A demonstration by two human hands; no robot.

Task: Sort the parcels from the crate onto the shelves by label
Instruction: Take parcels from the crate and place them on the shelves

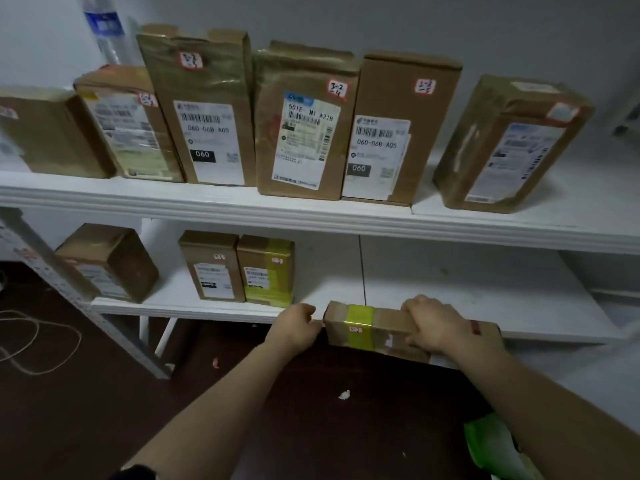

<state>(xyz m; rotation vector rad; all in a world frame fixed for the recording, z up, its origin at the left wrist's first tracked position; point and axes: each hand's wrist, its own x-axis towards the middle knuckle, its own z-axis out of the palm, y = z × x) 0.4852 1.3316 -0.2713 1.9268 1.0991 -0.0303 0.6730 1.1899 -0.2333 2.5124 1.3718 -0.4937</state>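
My right hand (438, 325) grips a brown parcel (360, 329) with a yellow-green tape band and a small red-edged label, held at the front edge of the lower shelf (485, 299). My left hand (298, 327) sits just left of the parcel with its fingers curled, at the shelf's front lip; whether it touches the parcel I cannot tell. Three parcels stand on the lower shelf to the left, among them one with yellow tape (266, 270). The upper shelf (311, 211) carries a row of several labelled parcels.
A white wall backs both shelves. A metal shelf post (86, 299) slants at the left. A cord (38, 341) lies on the dark floor. A plastic bottle (104, 26) stands at the top left. A green bag (495, 445) shows at the bottom right.
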